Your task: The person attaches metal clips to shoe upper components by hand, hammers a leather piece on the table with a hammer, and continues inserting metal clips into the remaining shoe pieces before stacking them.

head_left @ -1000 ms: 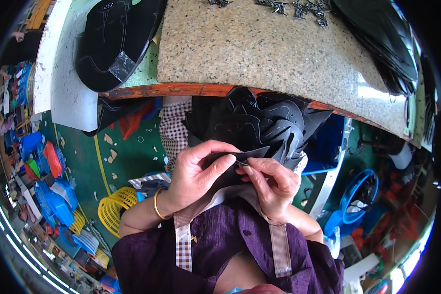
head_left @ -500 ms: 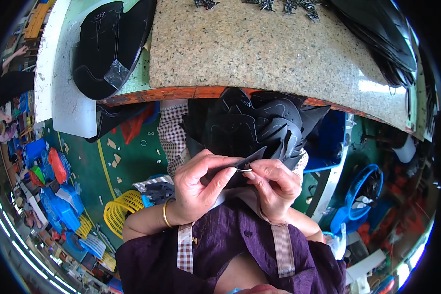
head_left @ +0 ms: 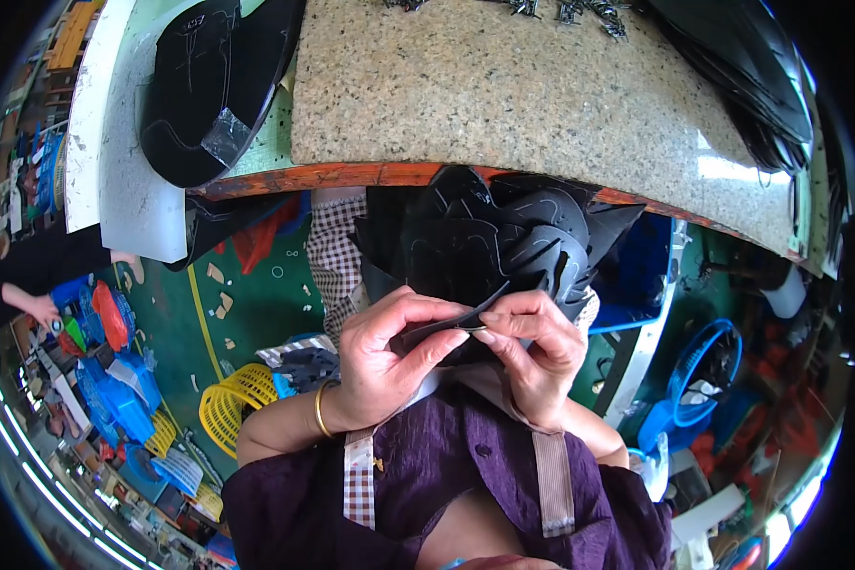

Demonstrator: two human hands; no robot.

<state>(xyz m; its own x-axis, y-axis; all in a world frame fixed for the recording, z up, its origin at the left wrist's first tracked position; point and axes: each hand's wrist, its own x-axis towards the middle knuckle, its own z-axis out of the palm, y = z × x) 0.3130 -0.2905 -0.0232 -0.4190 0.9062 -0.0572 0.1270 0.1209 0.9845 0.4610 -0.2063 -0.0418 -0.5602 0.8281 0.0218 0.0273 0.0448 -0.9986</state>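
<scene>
Pinched between thumb and fingers, a small black leather-like piece (head_left: 489, 302) is in my left hand (head_left: 389, 342). My right hand (head_left: 534, 347) grips the same piece at its right end, with the fingertips of both hands almost touching. A thin edge shows between the thumbs; its detail is too small to make out. Beyond my hands, on my lap, lies a heap of black cut pieces (head_left: 451, 249) with pale marking lines, several of them curved like shoe parts.
Ahead is a speckled stone worktop (head_left: 503, 104) with a wooden edge. Black marked panels (head_left: 185, 104) lie at its left, a black stack (head_left: 731, 66) at its right. Yellow basket (head_left: 220, 418) and blue basket (head_left: 679, 375) flank me. A co-worker's hand (head_left: 43, 309) is far left.
The black piece has tilted slightly between my fingertips, and the pale edge seen earlier shows less. At far left, the co-worker has moved lower in view, reaching toward the bags.
</scene>
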